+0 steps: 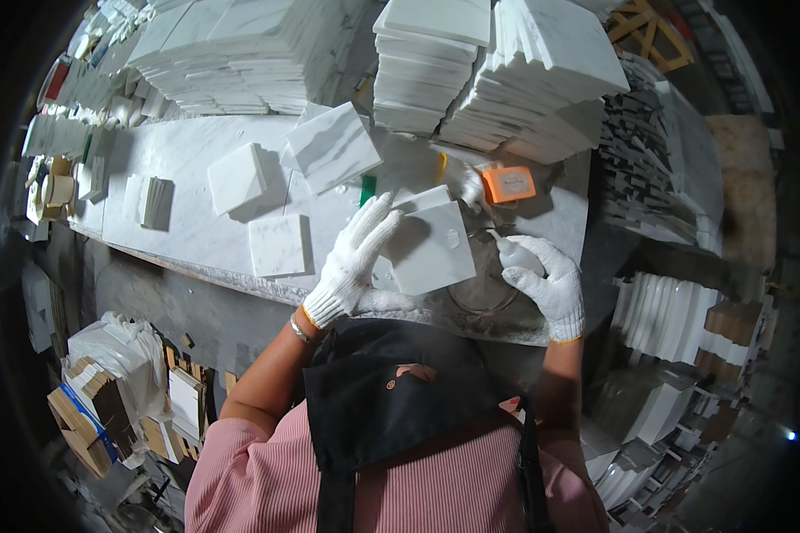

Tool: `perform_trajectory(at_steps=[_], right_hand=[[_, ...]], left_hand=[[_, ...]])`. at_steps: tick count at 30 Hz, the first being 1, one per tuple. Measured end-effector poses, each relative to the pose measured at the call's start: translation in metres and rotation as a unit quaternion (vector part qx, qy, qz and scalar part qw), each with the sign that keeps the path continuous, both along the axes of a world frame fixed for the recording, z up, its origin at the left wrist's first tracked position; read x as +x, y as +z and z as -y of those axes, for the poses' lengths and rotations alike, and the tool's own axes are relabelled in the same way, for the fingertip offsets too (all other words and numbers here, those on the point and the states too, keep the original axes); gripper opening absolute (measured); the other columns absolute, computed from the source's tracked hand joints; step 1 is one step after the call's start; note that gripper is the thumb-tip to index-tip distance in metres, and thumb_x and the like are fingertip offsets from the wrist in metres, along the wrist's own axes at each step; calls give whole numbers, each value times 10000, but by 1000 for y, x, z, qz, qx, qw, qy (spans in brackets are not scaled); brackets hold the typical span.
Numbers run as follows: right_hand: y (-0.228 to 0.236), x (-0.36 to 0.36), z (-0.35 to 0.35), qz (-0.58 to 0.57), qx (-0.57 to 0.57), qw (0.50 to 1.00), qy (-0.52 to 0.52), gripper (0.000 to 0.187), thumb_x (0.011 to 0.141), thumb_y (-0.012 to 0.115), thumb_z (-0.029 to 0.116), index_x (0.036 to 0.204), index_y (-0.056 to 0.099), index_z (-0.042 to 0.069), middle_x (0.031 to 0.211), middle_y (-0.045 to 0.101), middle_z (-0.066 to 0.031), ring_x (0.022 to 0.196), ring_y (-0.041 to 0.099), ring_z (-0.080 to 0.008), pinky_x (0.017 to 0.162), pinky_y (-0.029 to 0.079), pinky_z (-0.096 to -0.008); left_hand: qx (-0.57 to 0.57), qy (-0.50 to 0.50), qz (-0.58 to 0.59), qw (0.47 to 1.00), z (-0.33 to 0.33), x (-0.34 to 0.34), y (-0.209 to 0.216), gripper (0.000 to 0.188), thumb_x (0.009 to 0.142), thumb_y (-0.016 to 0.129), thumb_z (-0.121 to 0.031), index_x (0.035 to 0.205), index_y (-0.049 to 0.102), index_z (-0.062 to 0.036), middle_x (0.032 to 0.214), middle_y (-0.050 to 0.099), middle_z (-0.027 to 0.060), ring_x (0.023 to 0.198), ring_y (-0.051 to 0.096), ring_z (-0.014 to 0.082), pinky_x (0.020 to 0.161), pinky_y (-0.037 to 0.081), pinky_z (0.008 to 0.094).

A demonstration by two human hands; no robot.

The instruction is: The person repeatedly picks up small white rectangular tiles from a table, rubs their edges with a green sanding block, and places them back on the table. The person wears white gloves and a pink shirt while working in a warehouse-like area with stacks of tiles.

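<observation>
The white bottle (519, 258) sits in the right grip (551, 279), nozzle (496, 235) leftward.

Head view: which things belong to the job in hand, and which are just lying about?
Probably in the job:
- marble-look tile between the hands, beside the left hand
- white nozzle bottle, in the right hand

Seemingly lying about:
- orange box
- green strip
- wooden frame

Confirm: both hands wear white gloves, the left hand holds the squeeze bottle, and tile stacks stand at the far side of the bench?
One slip: the right hand holds the squeeze bottle, not the left hand, as the head view shows. Both do wear white gloves, and tile stacks stand at the far side of the bench.
</observation>
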State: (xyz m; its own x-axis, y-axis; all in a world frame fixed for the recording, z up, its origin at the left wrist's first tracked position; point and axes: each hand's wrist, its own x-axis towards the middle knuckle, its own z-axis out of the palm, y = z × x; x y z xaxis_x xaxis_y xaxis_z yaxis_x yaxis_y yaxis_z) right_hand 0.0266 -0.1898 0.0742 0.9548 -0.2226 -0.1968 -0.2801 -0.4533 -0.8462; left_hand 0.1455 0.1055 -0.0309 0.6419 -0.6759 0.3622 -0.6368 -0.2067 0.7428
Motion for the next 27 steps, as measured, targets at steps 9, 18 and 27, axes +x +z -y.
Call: perform_trajectory(at_steps=[9, 18, 27], right_hand=[[0, 14, -16, 36, -74, 995, 51, 316, 758, 848, 174, 1032, 758, 45, 966, 746, -117, 862, 705, -279, 785, 557, -369], [-5, 14, -15, 45, -112, 991, 64, 309, 745, 851, 197, 1004, 763, 52, 952, 756, -97, 856, 711, -272, 791, 565, -378], [-5, 16, -17, 52, -121, 989, 65, 302, 735, 855, 185, 989, 762, 51, 934, 754, -103, 835, 713, -277, 772, 568, -377]], left_hand=[[-11, 1, -22, 1000, 1, 0, -4, 1127, 661, 828, -664, 1520, 415, -63, 1577, 360, 263, 1438, 362, 484, 1145, 331, 563], [-9, -3, -15, 1000, 1, -1, 1, 1165, 644, 843, -668, 1544, 387, -86, 1592, 320, 272, 1469, 325, 458, 1179, 312, 520], [-8, -4, -12, 1000, 1, -1, -3, 1139, 678, 819, -673, 1546, 384, -77, 1590, 329, 267, 1473, 321, 453, 1183, 301, 521]])
